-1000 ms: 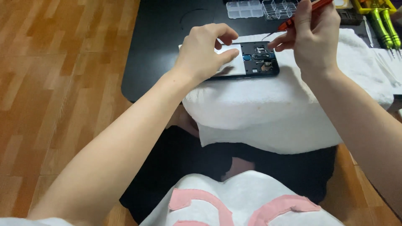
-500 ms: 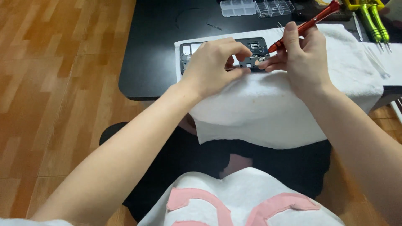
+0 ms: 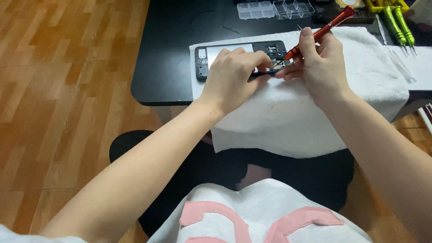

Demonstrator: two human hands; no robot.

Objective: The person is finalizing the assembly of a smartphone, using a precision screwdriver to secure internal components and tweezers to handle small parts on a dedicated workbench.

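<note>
I take this for a home repair corner: a low black table (image 3: pixel 171 67) on wood laminate flooring (image 3: pixel 67 90), a white towel (image 3: pixel 288 117) as work mat, clear parts boxes (image 3: pixel 274 9) and green-handled screwdrivers (image 3: pixel 396 22) alongside.

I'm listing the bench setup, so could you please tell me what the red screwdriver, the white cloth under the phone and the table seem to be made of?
Red screwdriver: likely anodised metal, judging by its satin red sheen. White cloth: soft fabric, probably a towel; matte, draping over the edge. Table: smooth black top with a dull gloss, possibly laminate or painted wood; cannot tell which.
</note>
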